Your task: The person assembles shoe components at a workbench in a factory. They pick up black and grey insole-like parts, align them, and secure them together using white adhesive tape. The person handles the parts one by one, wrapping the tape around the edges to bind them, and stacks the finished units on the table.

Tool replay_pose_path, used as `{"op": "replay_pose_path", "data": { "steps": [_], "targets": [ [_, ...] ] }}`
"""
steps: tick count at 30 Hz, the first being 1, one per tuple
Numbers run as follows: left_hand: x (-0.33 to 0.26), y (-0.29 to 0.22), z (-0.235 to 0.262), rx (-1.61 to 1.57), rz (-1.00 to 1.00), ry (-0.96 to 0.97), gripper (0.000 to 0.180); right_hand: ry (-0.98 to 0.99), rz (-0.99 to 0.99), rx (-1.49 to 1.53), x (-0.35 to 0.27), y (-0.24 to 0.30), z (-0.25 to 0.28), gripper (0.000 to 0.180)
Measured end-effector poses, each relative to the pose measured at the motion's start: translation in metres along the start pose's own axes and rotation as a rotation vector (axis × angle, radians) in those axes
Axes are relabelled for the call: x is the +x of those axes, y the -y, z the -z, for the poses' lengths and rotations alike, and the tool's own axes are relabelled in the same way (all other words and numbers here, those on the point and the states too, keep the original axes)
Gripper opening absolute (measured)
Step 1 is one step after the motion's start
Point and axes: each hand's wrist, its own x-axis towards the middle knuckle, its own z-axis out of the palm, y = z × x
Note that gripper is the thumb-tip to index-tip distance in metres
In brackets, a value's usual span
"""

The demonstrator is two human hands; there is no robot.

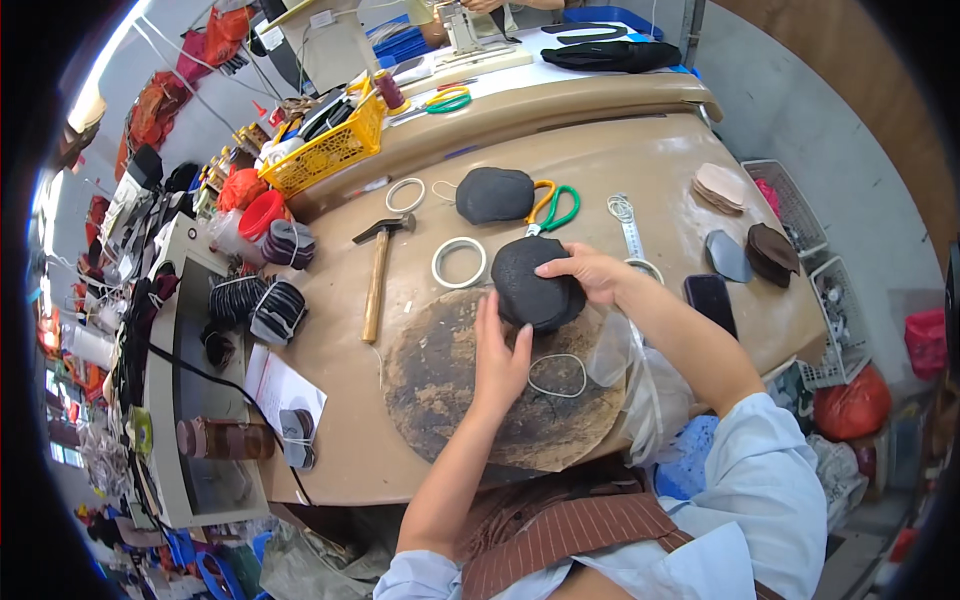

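A stack of black, rounded, leather-like pieces point(535, 285) is tilted above the far part of a worn round board. My right hand point(590, 272) grips it from the right, thumb on top and fingers hidden beneath. At the near left edge of the stack, my left hand point(500, 350) rests with its fingers stretched and its thumb apart. Under the hands, a pale rubber band point(557, 376) lies on the round board point(440, 390). Just beyond is a second black stack point(495, 195), beside scissors with orange and green handles point(553, 207).
A hammer point(374, 285) and a tape roll point(459, 262) lie left of the stack. To the right are a phone point(710, 305), brown pieces point(770, 255) and beige pieces point(719, 188). A yellow basket point(325, 155) stands far left; clear plastic point(650, 390) hangs by my right forearm.
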Motion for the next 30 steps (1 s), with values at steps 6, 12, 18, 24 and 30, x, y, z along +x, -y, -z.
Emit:
{"op": "replay_pose_path", "data": {
  "steps": [6,12,18,24,30],
  "targets": [
    [-0.079,-0.032,0.070,0.431,-0.015,-0.068,0.067,-0.517,0.626,-0.714,-0.006,0.103,0.077,0.058],
    [-0.140,-0.015,0.079,0.541,0.030,-0.169,0.059,-1.102,0.921,-2.003,0.032,0.137,0.222,0.066],
    [-0.159,-0.004,0.061,0.501,0.040,-0.326,0.059,-0.706,0.386,-1.729,0.042,0.119,0.195,0.077],
    [-0.154,-0.007,0.063,0.617,-0.010,-0.252,0.056,-0.255,0.400,-1.124,0.122,0.122,0.084,0.088],
    [-0.153,-0.003,0.061,0.607,0.017,-0.305,0.047,-0.163,-0.039,-1.129,0.176,0.106,0.010,0.072]
  ]
}}
